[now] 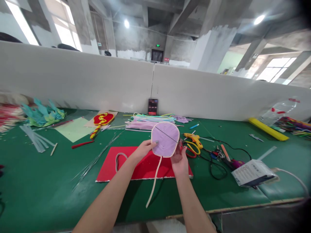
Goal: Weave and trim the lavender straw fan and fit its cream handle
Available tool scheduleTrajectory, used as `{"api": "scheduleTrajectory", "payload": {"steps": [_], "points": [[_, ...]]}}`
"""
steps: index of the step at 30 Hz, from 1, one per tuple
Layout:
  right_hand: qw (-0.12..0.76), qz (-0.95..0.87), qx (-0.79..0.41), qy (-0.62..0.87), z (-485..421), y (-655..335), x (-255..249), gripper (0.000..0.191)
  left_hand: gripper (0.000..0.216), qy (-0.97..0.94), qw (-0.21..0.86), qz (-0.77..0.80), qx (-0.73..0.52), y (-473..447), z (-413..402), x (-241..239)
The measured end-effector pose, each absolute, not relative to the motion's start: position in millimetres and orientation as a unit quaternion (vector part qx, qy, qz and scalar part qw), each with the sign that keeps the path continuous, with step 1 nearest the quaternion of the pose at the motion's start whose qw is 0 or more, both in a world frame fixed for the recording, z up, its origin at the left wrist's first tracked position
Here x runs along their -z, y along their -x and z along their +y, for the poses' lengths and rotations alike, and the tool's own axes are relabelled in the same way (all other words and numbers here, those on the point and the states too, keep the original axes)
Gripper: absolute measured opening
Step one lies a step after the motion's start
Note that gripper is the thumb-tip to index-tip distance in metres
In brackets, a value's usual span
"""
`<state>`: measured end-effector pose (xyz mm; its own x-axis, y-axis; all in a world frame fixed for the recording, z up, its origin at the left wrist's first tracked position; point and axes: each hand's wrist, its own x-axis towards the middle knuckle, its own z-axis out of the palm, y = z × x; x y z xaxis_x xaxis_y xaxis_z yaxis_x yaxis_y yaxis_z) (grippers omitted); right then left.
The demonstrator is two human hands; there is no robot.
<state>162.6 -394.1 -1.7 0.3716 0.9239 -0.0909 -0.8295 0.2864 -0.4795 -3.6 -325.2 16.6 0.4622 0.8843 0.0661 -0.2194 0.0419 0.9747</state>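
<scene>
A rounded lilac fan-shaped panel (165, 148) with a cream fuzzy rim is held up above the red board (107, 163). From its lower edge a cream pipe cleaner (156, 174) hangs down loose. My left hand (147, 150) is closed on the panel's left edge, thumb on the front. A thin dark rod (166, 133) runs slantwise across the panel's face to the fingers of my right hand (179, 160), which are curled at the panel's right edge. Something small and red shows at those fingertips, too small to name. A greyish pipe cleaner loop (117, 160) lies on the board.
Right of the panel lie a yellow glue gun (195, 139), scissors (194, 149), a black cable and a white box (255, 173). Pipe cleaners (148, 124) are heaped behind. Thin wires (94, 161) and a red-and-yellow fan (104, 119) lie left on the green table (48, 191).
</scene>
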Motion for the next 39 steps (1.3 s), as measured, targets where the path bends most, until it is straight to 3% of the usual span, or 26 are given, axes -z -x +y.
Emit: {"api": "scheduleTrajectory", "payload": {"steps": [10, 14, 17, 39], "points": [[0.807, -0.101, -0.551, 0.186, -395.7, -161.2, 0.2, 0.004, 0.028, -0.42, 0.716, 0.257, -0.495, 2.6, -327.8, -25.5], [0.804, -0.096, -0.564, 0.166, -397.1, -161.6, -0.9, 0.003, 0.032, -0.351, 0.741, 0.223, -0.526, 1.8, -328.3, -28.1], [0.796, -0.087, -0.583, 0.138, -399.1, -162.2, -1.2, 0.005, 0.021, -0.304, 0.766, 0.196, -0.531, 2.1, -328.1, -27.2], [0.759, -0.04, -0.648, 0.054, -402.7, -165.1, 0.5, 0.012, 0.027, -0.257, 0.9, 0.067, -0.346, 12.5, -356.1, -44.7]]}}
